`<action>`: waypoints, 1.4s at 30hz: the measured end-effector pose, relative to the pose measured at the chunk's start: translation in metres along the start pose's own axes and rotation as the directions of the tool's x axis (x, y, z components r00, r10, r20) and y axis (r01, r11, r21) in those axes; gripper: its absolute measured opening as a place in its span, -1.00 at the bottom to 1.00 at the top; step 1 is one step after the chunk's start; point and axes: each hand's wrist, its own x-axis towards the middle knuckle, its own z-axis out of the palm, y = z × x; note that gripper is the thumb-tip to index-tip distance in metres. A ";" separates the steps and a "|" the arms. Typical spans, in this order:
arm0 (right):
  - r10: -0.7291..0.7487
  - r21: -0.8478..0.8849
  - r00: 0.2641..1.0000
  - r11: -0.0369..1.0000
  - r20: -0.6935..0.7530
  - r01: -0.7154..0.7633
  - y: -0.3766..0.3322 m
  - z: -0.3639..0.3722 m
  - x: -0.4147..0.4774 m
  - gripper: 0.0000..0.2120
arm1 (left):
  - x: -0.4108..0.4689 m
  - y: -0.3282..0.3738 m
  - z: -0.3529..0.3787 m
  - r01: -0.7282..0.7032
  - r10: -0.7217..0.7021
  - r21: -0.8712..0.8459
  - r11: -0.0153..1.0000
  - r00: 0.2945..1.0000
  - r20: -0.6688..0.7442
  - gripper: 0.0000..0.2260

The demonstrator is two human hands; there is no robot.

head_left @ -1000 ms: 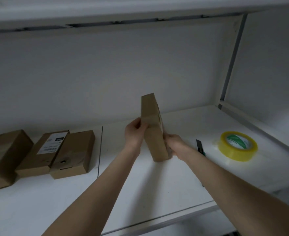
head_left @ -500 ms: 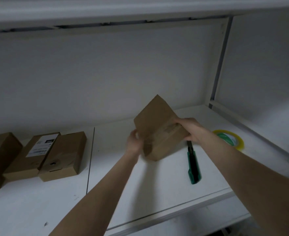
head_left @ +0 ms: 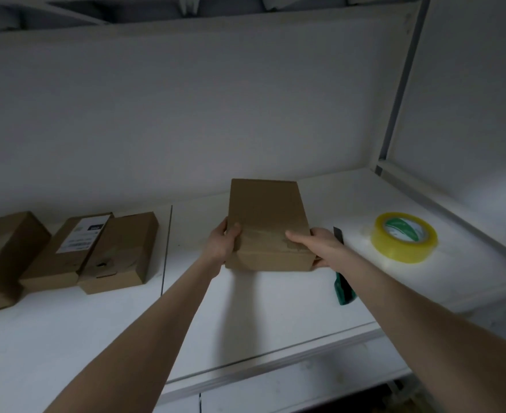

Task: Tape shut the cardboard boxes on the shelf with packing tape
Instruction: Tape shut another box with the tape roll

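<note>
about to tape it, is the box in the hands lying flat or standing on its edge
Lying flat: the box shows its broad face upward, and the left hand and right hand grip its sides.

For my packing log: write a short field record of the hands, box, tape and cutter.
box: brown cardboard, gripped on both sides
left hand: grips box's left edge
right hand: grips right edge, thumb on top
tape roll: yellow, lying on shelf right of box
cutter: green, partly behind right forearm
other boxes: three, at left
</note>
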 end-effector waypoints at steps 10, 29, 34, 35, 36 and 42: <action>-0.137 -0.337 0.983 0.937 -0.122 0.088 0.002 0.006 0.008 -0.53 | 0.006 -0.030 -0.003 0.006 -0.009 -0.043 0.999 0.997 -0.070 -0.61; -0.071 -0.413 0.995 0.910 -0.064 0.038 0.001 -0.001 0.018 -0.33 | 0.012 -0.036 0.005 -0.009 0.010 0.070 0.997 1.000 -0.007 -0.61; -0.058 -0.551 0.998 0.834 -0.035 0.029 -0.012 0.001 0.017 -0.54 | 0.011 -0.040 0.004 0.041 -0.035 0.207 0.977 0.999 -0.035 -0.74; -0.068 -0.607 0.996 0.794 -0.052 0.023 -0.019 0.000 0.014 -0.55 | 0.013 -0.038 0.001 0.041 -0.031 0.240 0.970 0.998 -0.046 -0.72; -0.103 -0.666 0.990 0.746 -0.092 0.016 -0.024 -0.001 0.013 -0.49 | 0.014 -0.034 -0.002 0.050 -0.031 0.278 0.959 0.997 -0.074 -0.68; -0.366 -0.822 0.930 0.516 0.044 0.242 -0.038 0.033 0.015 -0.26 | 0.030 -0.013 -0.019 0.095 -0.009 0.331 0.939 0.968 -0.250 -0.56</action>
